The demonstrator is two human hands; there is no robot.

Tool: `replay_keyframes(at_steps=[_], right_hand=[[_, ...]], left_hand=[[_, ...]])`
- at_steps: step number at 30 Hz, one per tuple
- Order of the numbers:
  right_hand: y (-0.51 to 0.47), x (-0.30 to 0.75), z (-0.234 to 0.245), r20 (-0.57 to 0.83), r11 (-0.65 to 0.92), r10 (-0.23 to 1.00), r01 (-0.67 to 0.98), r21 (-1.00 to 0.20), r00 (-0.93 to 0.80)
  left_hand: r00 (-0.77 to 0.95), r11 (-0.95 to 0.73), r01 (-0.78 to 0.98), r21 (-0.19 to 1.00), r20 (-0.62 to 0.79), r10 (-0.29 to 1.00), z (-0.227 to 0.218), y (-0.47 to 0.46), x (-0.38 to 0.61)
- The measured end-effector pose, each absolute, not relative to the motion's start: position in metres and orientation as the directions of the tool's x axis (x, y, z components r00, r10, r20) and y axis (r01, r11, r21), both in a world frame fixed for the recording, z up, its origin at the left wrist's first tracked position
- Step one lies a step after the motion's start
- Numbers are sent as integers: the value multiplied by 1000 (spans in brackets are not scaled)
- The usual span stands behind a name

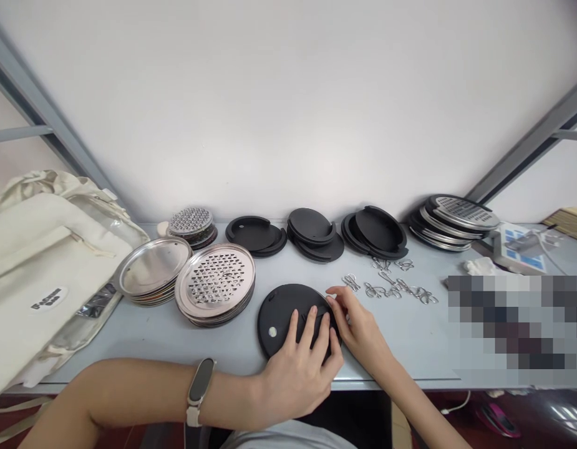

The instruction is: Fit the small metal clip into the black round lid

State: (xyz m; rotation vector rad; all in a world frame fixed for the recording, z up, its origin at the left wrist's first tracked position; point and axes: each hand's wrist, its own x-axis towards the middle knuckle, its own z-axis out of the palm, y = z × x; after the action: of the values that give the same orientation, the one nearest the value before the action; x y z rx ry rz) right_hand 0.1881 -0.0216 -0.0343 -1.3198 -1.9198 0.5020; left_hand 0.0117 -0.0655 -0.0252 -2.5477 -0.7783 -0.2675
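Note:
A black round disc (283, 308) lies flat on the grey table near the front edge. My left hand (300, 371) rests on its near side with the fingers stretched flat over it, a watch on the wrist. My right hand (358, 324) is at the disc's right edge, fingertips pinched together over a small metal wire clip that I can barely see. Several loose wire clips (391, 288) lie just right of the disc.
Stacks of perforated metal plates (216, 280), plain metal plates (150, 271) and a small stack (192, 223) stand on the left. Three stacks of black discs (311, 232) line the back, with more metal plates (456, 218) back right. A white bag (40, 262) is at far left.

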Motion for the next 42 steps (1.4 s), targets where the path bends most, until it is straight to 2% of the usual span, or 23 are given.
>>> replay_keyframes(at_steps=[7,17,30,42], right_hand=[[-17,191,-38,372,356,922,616,-703,-109],[-18,190,-32,448,497,860,594,-632,-242],[-18,188,-29,387,442,893,601,-666,-229],[-16,190,-37,428,442,887,589,-677,-173]], left_hand=[[818,-726,573,-380,318,479,-25,-67,11],[820,-724,571,-388,322,474,-25,-67,11],[817,-720,573,-392,338,467,-25,-67,11],[820,-726,571,-384,320,475,-25,-67,11]])
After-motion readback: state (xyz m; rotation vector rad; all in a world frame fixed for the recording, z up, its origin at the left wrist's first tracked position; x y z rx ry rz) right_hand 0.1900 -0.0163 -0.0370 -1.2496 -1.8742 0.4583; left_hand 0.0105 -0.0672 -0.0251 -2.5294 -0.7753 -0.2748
